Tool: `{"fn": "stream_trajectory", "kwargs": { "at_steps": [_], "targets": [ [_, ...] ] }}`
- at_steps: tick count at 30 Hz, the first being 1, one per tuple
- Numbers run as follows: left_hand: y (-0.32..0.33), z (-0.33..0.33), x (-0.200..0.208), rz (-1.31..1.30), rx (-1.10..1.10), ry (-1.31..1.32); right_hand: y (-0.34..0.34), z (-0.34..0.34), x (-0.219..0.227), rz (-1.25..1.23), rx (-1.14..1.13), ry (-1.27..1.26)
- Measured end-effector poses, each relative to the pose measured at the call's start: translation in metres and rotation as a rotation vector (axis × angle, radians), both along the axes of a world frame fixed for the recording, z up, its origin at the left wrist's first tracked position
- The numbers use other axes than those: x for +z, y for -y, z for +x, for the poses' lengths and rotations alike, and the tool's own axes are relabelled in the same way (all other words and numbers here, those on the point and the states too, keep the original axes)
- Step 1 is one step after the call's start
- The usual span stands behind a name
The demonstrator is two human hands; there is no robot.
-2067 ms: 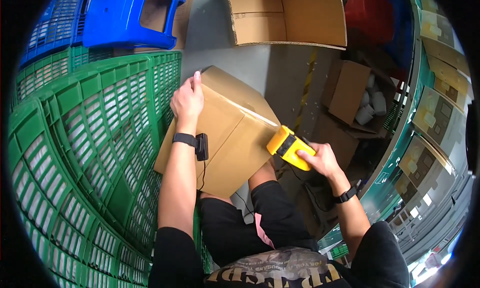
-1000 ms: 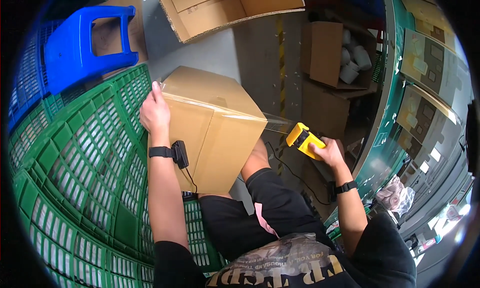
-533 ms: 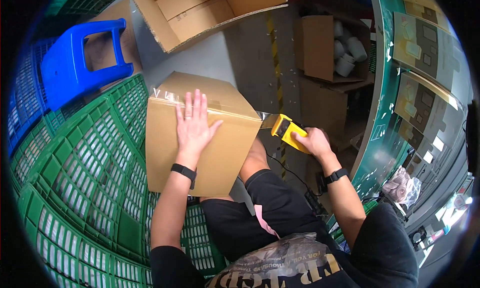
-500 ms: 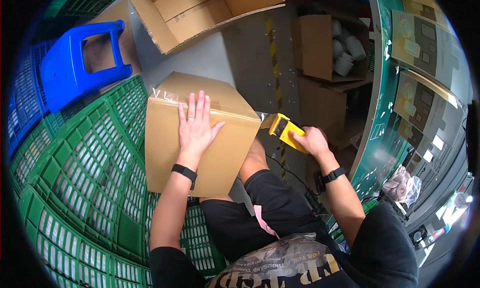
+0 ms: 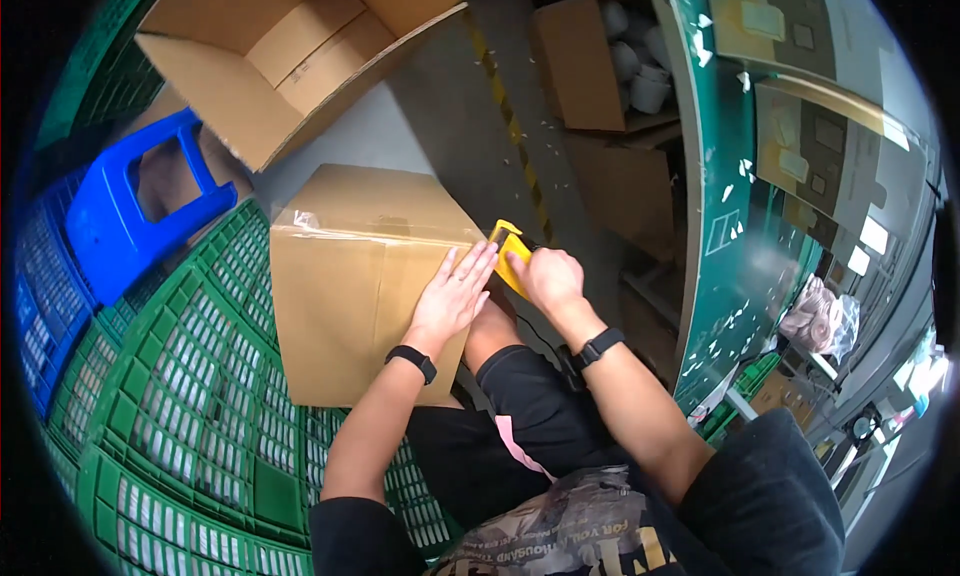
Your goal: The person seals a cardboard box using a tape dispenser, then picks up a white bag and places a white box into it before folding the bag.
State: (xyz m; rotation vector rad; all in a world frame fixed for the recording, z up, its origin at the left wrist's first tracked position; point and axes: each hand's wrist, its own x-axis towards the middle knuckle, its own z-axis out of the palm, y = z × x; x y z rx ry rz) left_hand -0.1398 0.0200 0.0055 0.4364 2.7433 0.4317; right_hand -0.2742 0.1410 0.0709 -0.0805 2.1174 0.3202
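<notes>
A brown cardboard box stands in front of me against my legs, with clear packing tape running along its upper edge. My left hand lies flat on the box near its right upper corner, fingers stretched out. Just beyond those fingertips, a yellow tape dispenser meets the box's right corner. My right hand is wrapped around the dispenser's handle. The dispenser's far end and the tape at that corner are partly hidden by my left fingers.
Green slatted crates line the left side, with a blue plastic stool near them. A large open carton lies beyond the box. At right are a green board and a carton of white rolls. Yellow-black tape marks the floor.
My left hand has slid right across the box to its corner. The tape dispenser, held in my right hand, has come in from the right against the box. The view has shifted right.
</notes>
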Motion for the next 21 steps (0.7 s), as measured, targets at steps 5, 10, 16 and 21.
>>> {"fn": "stream_trajectory", "kwargs": {
  "at_steps": [5, 10, 16, 21],
  "targets": [
    [-0.005, -0.008, 0.001, 0.035, 0.024, -0.04, -0.032, -0.001, -0.041, 0.011, -0.121, 0.024],
    [-0.017, -0.023, 0.021, -0.395, -0.298, -0.013, -0.06, -0.004, -0.026, -0.001, -0.216, 0.034],
    [-0.026, -0.065, 0.036, -0.632, -0.624, 0.279, -0.109, 0.001, -0.016, -0.041, -0.315, 0.087],
    [-0.029, -0.101, 0.019, -0.79, -0.521, 0.59, -0.149, 0.013, -0.023, -0.068, -0.211, 0.102]
  ]
}}
